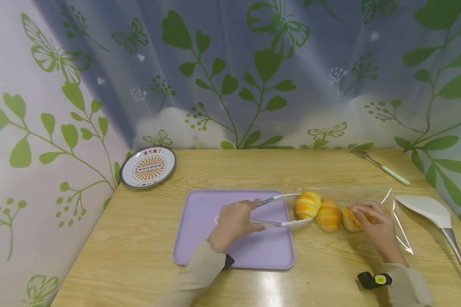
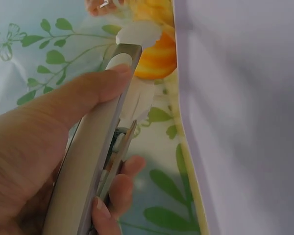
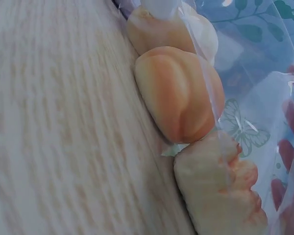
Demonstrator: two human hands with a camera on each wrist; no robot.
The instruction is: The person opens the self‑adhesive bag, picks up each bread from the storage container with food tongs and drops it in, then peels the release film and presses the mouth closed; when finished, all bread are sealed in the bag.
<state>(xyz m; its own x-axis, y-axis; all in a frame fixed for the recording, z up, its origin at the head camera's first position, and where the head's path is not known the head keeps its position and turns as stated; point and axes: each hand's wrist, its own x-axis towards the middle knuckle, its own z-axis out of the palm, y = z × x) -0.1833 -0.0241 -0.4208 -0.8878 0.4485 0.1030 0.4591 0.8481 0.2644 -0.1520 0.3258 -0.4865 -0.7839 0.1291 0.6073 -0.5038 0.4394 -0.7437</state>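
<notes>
My left hand [image 1: 236, 221] holds metal tongs [image 1: 269, 223] with white scalloped tips, its thumb along one arm in the left wrist view. The tips are spread on either side of the leftmost yellow-orange striped bread roll [image 1: 307, 204]. Beside that lies a darker orange bread roll [image 1: 328, 214], and a paler ridged one [image 3: 210, 186] sits at the right. Clear plastic packaging [image 1: 401, 238] surrounds the rolls. Over the right-hand roll, my right hand [image 1: 378, 226] grips the plastic with bent fingers; its fingers show at the plastic's edge in the right wrist view.
Beneath the left hand lies a lilac tray [image 1: 199, 256]. A patterned plate [image 1: 130, 181] stands at the back left. A green-handled fork [image 1: 395, 175] is at the back right, and a white-headed spatula [image 1: 426, 209] lies along the right edge. Printed curtains hang behind the table.
</notes>
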